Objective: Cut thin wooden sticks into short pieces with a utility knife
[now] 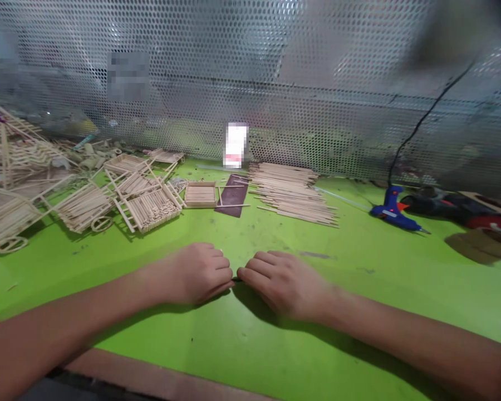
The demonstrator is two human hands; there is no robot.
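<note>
Over the middle of the green tabletop (217, 345), my left hand (202, 273) and my right hand (286, 281) are close together, backs up and fingers curled in. A short, thin dark piece (236, 279) shows in the narrow gap between their fingertips, and its ends run under the fingers. What it is cannot be made out. Beyond the hands lie a small wooden cart (200, 195) with two stick handles, a dark brown sheet (234, 196) partly under those handles, and a spread pile of thin wooden sticks (292, 192).
Several stick-built carts (150, 209) crowd the left, some filled with short sticks. A blue glue gun (394, 211) with a black cord lies at right, near a dark power tool (438, 203) and a roll of brown tape (480, 245). Perforated metal mesh (317, 122) walls the back.
</note>
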